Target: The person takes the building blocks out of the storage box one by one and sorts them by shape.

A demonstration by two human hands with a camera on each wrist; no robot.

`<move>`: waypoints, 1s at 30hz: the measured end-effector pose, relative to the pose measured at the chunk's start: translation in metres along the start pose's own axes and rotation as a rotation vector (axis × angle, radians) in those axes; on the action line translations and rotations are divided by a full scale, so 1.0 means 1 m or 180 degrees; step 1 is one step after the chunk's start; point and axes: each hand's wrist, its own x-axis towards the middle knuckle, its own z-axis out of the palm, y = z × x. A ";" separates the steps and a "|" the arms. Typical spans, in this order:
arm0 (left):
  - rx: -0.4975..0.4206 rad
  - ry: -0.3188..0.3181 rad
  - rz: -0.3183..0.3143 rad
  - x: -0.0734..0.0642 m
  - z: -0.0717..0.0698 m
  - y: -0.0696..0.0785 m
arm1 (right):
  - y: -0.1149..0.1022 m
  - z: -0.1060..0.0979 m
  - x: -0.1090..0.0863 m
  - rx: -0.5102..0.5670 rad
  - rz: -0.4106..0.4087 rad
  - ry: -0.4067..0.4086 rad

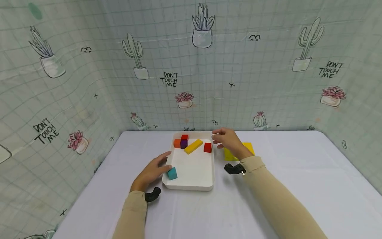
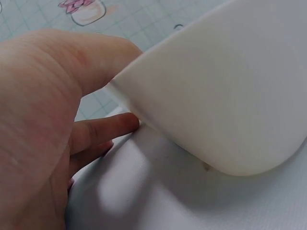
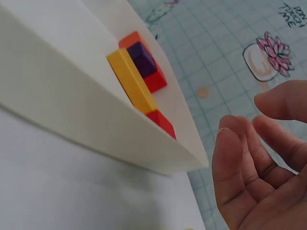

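A white tray [image 1: 194, 176] lies on the table with several coloured blocks inside. My left hand [image 1: 151, 171] holds its left side: the thumb reaches over the rim, while the other fingers sit outside against the wall [image 2: 216, 110]. Near that thumb is a teal block [image 1: 172, 174]. My right hand [image 1: 229, 140] hovers by the far right corner, its fingers loosely bent and nothing between them. Toward the tray's far end are a long yellow block [image 1: 193, 146], a red block [image 1: 207, 147], and a cluster of orange [image 1: 177, 143], purple [image 1: 184, 143] and red blocks [image 1: 185, 137].
Right of the tray, a yellow object [image 1: 229, 155] is partly covered by my right forearm. The white table [image 1: 283, 186] ends at the back against a patterned cloth [image 1: 232, 66], which also hangs along the sides.
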 end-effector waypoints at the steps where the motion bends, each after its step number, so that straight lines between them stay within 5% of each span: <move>1: 0.0005 0.0010 -0.0003 0.001 0.000 0.000 | -0.001 0.003 0.002 0.0015 -0.0005 -0.0011; 13: 0.0017 0.0047 0.0002 0.002 0.004 -0.001 | -0.004 0.039 0.011 0.0135 -0.0010 0.0009; 30: 0.0091 0.0080 -0.0023 0.004 0.005 0.000 | -0.004 0.048 0.026 0.0173 -0.0087 0.0021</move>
